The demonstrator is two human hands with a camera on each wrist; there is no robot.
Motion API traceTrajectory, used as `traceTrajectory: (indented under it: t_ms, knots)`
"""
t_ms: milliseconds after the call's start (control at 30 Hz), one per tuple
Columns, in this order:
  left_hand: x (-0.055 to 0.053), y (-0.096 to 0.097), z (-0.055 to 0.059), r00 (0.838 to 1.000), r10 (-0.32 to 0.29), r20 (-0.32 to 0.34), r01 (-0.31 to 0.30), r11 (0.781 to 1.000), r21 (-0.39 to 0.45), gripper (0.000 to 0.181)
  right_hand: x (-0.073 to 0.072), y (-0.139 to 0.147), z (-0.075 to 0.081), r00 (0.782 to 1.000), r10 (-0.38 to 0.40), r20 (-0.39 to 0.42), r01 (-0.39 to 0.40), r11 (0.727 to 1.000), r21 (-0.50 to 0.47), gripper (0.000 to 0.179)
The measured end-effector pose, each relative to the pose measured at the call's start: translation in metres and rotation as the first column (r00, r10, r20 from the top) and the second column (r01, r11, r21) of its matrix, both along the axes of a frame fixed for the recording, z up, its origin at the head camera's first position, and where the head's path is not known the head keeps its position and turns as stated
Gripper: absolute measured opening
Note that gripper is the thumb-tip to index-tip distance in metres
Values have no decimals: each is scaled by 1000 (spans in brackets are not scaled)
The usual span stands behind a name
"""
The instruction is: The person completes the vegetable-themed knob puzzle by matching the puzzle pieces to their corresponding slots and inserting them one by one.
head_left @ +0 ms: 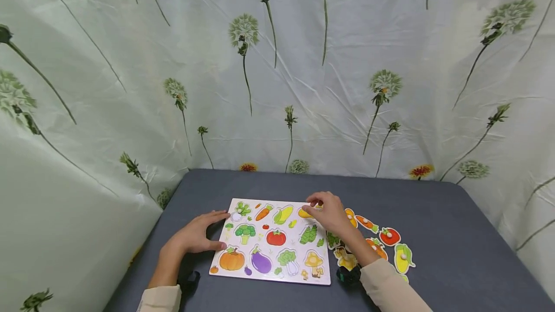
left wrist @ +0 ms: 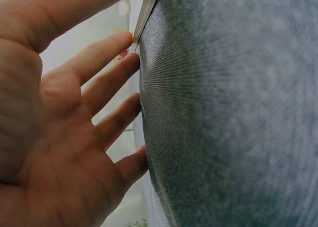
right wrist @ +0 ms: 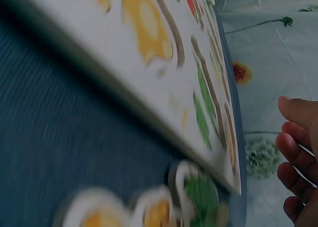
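Observation:
A white puzzle board (head_left: 277, 249) printed with vegetables lies flat on the table. My left hand (head_left: 197, 231) is spread at its left edge, fingertips on the upper corner area and thumb lower down. In the left wrist view, that hand's fingers (left wrist: 112, 70) reach the board's edge. Over the board's upper right corner is my right hand (head_left: 331, 213), its fingers loosely bent near a yellow-orange picture (head_left: 305, 213). In the right wrist view nothing shows between the fingers of this hand (right wrist: 300, 157), which appears above the board surface.
Loose knobbed pieces lie right of the board: a carrot (head_left: 366, 224), a tomato (head_left: 389, 236), a corn (head_left: 403, 258), a mushroom (head_left: 345, 258), and several others, some under the right forearm. The dark grey table (head_left: 455, 244) meets a flower-patterned curtain (head_left: 329, 110) behind.

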State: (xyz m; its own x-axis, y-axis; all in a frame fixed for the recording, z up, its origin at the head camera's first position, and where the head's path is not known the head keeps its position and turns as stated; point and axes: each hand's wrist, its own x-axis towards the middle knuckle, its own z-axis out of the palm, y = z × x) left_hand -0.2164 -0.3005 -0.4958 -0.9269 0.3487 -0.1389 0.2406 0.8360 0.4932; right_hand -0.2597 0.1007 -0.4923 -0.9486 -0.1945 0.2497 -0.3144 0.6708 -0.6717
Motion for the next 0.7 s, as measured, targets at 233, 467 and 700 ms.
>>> traceTrajectory:
  t_ms: [233, 467, 700]
  knots:
    - [0, 0, 1, 1000, 3, 8, -3, 1000, 2, 90, 6, 38, 4, 998, -26, -57, 29, 997, 66, 19]
    - [-2, -2, -2, 1000, 15, 22, -15, 1000, -3, 91, 18, 67, 6, 995, -81, -59, 85, 993, 81, 24]
    - [-2, -1, -1, 1000, 20, 22, -20, 1000, -12, 92, 23, 92, 0, 987, -144, -66, 151, 983, 108, 25]
